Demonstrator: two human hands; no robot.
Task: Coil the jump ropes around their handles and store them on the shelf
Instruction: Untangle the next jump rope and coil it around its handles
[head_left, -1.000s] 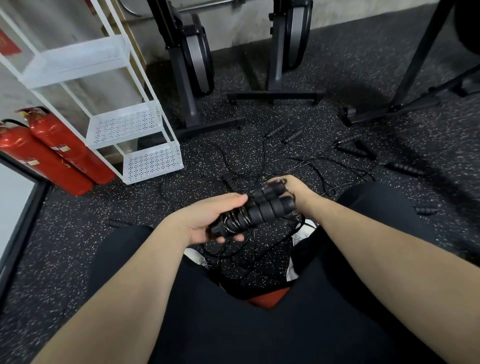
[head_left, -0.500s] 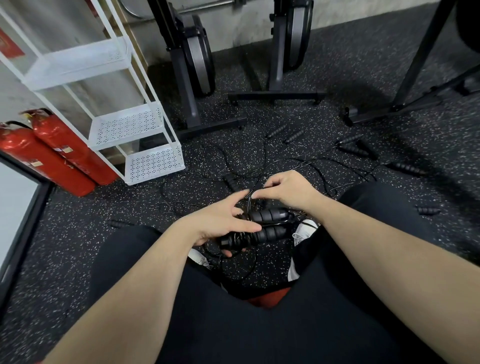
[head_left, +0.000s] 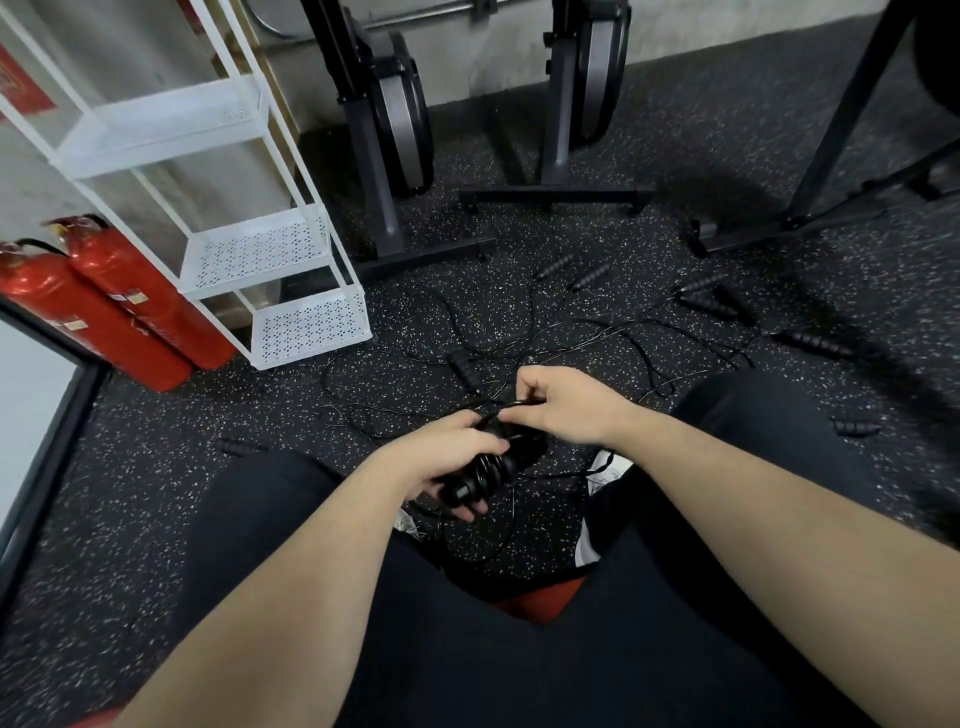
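Note:
My left hand (head_left: 447, 457) grips a pair of black ribbed jump rope handles (head_left: 485, 475), held together with several turns of thin black cord around them. Just above them, my right hand (head_left: 566, 405) pinches the loose cord (head_left: 511, 404) between thumb and fingers. More black handles (head_left: 813, 343) and tangled cords (head_left: 519, 338) lie spread on the speckled floor ahead. The white wire shelf (head_left: 306, 327) stands at the left, its perforated trays bare.
Two red fire extinguishers (head_left: 130, 306) lean beside the shelf. Bases of exercise machines (head_left: 556, 195) stand along the back wall and at the right. My knees in dark trousers flank the hands. One loose handle (head_left: 236, 447) lies by my left knee.
The handle bundle dropped lower and turned in my left hand. My right hand let go of the handles' end, rose and now pinches the cord above them.

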